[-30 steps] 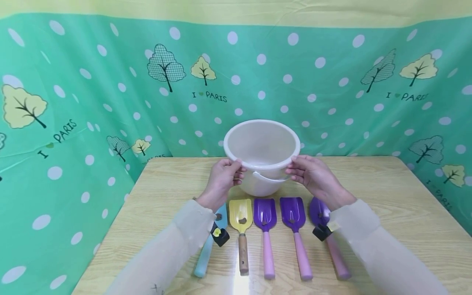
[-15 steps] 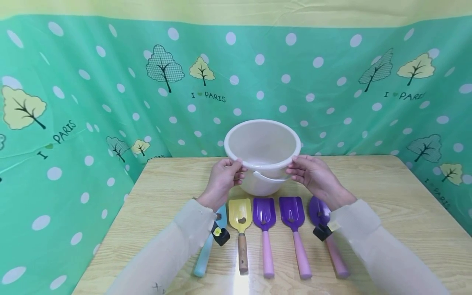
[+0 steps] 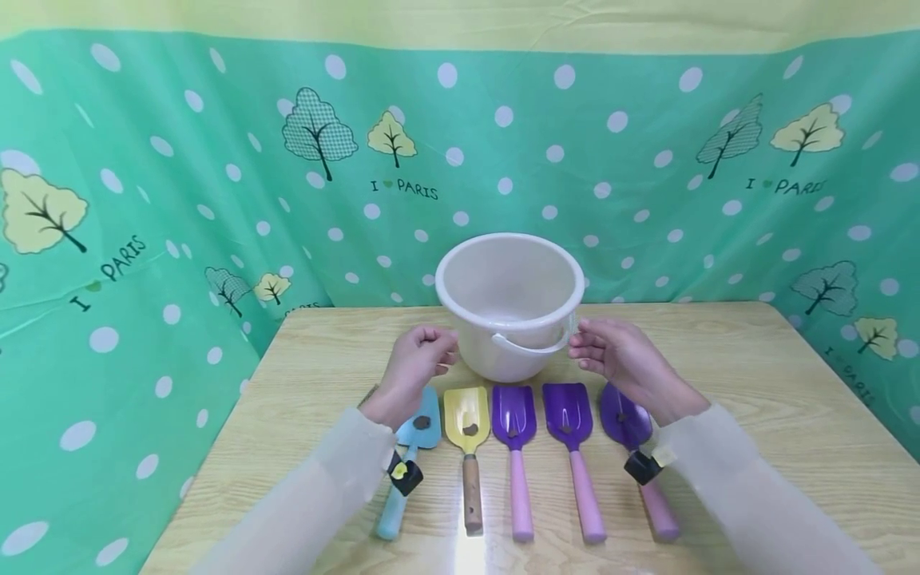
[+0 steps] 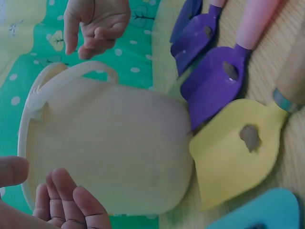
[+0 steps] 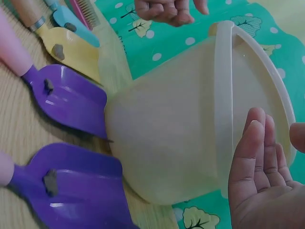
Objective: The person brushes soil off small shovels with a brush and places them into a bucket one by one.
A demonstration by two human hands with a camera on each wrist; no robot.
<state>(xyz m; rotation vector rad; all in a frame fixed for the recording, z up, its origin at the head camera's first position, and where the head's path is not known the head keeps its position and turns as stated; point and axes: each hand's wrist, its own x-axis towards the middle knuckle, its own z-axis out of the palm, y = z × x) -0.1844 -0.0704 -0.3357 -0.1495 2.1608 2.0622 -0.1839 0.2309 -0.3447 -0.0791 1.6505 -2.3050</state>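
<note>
A white bucket (image 3: 496,355) stands upright near the back of the table, its handle (image 3: 532,348) hanging down in front. At its left side my left hand (image 3: 415,369) hovers just off the wall, fingers loosely bent and holding nothing. On the other side, my right hand (image 3: 632,366) is beside the handle's right end, likewise holding nothing. Both wrist views show relaxed fingers and thumbs apart. In front of the bucket lie a blue shovel (image 3: 419,438), a yellow shovel (image 3: 463,406) and several purple shovels (image 3: 514,406) with pink handles.
Small brown lumps (image 4: 249,137) sit in the shovel scoops. A pink brush (image 5: 85,12) with bristles lies beyond the blue shovel in the right wrist view. Behind the wooden table (image 3: 755,415) hangs a green dotted curtain (image 3: 503,144).
Both hands have let go of the bucket's rim and moved apart and slightly down. The bucket stays in place.
</note>
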